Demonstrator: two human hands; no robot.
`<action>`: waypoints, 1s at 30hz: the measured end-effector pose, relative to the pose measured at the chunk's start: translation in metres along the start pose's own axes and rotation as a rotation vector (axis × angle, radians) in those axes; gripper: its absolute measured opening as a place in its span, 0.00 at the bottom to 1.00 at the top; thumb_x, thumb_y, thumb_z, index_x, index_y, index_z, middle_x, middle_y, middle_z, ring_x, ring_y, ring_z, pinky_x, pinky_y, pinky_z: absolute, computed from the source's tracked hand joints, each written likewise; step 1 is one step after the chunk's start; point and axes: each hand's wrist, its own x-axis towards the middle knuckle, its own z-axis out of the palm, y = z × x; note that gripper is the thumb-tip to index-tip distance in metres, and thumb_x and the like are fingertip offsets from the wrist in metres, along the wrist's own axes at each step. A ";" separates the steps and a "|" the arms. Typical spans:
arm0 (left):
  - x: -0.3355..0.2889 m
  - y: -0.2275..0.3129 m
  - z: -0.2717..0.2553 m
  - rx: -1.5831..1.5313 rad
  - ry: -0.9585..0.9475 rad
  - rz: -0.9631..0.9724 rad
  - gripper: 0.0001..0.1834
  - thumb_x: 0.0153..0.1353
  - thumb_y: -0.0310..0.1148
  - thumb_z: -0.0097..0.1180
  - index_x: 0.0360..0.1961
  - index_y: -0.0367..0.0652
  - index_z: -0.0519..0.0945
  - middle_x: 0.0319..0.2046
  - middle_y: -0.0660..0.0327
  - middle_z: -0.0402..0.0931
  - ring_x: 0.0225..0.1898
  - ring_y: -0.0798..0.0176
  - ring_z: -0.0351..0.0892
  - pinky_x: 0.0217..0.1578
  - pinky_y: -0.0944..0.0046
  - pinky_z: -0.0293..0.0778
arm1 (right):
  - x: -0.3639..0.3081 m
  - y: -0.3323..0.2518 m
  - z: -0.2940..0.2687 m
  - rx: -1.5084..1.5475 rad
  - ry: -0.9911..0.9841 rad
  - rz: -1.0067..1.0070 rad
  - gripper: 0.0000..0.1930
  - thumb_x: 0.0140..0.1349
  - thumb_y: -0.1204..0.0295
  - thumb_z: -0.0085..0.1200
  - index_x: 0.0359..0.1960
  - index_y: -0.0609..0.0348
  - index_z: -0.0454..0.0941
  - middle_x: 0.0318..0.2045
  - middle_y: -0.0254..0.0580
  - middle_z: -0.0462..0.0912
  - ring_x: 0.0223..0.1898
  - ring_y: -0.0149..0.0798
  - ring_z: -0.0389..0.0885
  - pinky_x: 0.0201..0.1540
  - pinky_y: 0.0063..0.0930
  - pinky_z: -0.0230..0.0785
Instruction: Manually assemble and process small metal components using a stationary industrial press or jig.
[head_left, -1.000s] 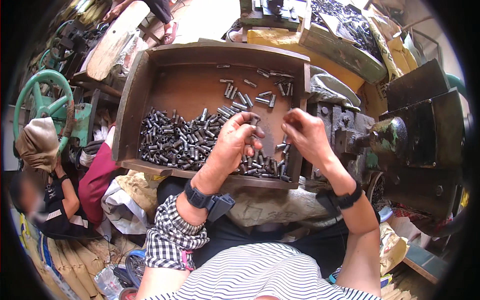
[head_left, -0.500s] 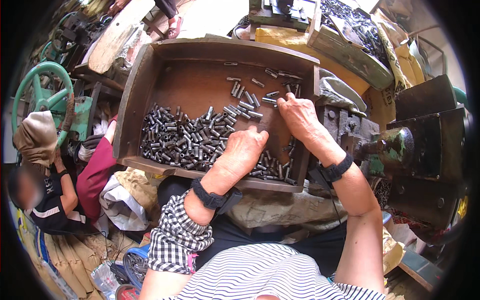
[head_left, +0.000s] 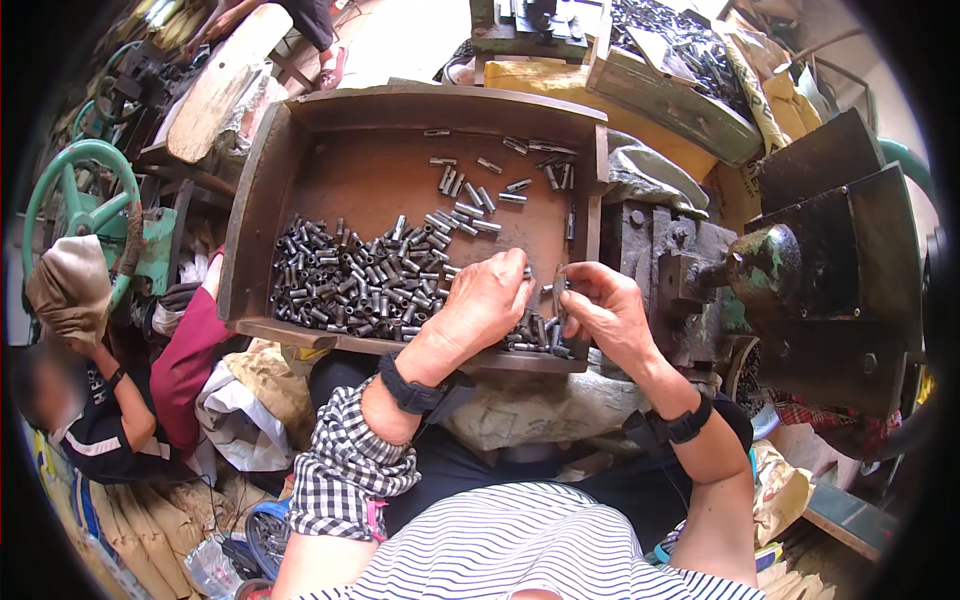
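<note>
A wooden tray [head_left: 450,95] in front of me holds a heap of short metal tubes [head_left: 365,275] on its left side. A looser group of metal tubes [head_left: 463,212] lies scattered toward the far right. My left hand [head_left: 482,305] is closed over the tray's near part, with a small metal tube showing at its fingertips. Beside it, my right hand [head_left: 608,312] pinches another metal tube [head_left: 560,283] between thumb and fingers, over the right near corner. More tubes [head_left: 533,330] lie under and between my hands, partly hidden.
A dark, greasy machine [head_left: 770,270] stands close on the right. Past the tray is a green box [head_left: 690,95] full of metal parts. On the left, a person [head_left: 110,400] sits near a green handwheel [head_left: 85,205]. A sack [head_left: 545,405] lies below the tray's near edge.
My right hand has come back from the tray's far right toward me and now pinches a metal tube near my left hand. The view has shifted slightly.
</note>
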 end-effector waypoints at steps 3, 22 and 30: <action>0.004 0.004 -0.005 -0.257 0.064 0.091 0.09 0.60 0.32 0.51 0.37 0.37 0.69 0.28 0.51 0.75 0.24 0.54 0.78 0.24 0.60 0.74 | -0.016 0.002 -0.002 0.198 -0.034 0.051 0.14 0.59 0.77 0.51 0.47 0.63 0.71 0.22 0.33 0.77 0.19 0.22 0.76 0.19 0.14 0.65; 0.006 0.019 0.001 -1.048 -0.129 -0.361 0.09 0.59 0.33 0.56 0.34 0.38 0.73 0.21 0.70 0.70 0.17 0.80 0.66 0.16 0.77 0.62 | -0.020 0.008 -0.011 -0.201 0.089 -0.306 0.06 0.55 0.81 0.54 0.34 0.66 0.71 0.23 0.40 0.77 0.21 0.25 0.78 0.23 0.20 0.70; 0.001 0.022 0.007 -0.912 -0.142 -0.212 0.11 0.59 0.33 0.57 0.38 0.38 0.72 0.26 0.69 0.71 0.23 0.81 0.69 0.22 0.79 0.66 | -0.018 0.014 -0.015 0.294 0.081 0.027 0.05 0.58 0.79 0.54 0.33 0.64 0.71 0.25 0.35 0.78 0.23 0.24 0.79 0.22 0.14 0.70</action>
